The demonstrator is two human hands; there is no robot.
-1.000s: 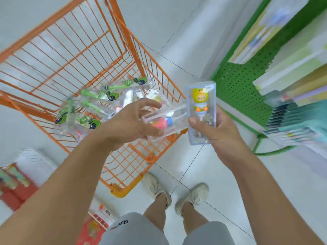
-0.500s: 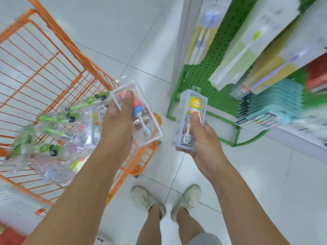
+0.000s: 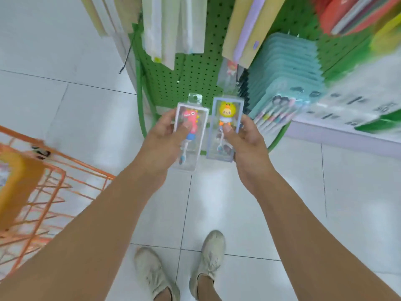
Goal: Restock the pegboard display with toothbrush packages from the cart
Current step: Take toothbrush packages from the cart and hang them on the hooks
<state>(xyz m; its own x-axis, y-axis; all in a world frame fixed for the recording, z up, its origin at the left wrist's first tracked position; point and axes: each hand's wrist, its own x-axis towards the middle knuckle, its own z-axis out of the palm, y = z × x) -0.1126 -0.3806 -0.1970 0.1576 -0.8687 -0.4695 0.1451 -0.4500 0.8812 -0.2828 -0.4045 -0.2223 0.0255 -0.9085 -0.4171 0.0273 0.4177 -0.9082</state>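
Side by side, hands gripping red-dinosaur package (image 3: 191, 135) and yellow-chick package (image 3: 225, 129), labels unreadable

View: head-worn, wide-angle
Facing: forward and steeply down
Near: floor (image 3: 86, 118) and pegboard (image 3: 195, 68) close

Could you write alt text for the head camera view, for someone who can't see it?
A person's left hand and right hand each hold a clear toothbrush package, pink and yellow, before a green pegboard.
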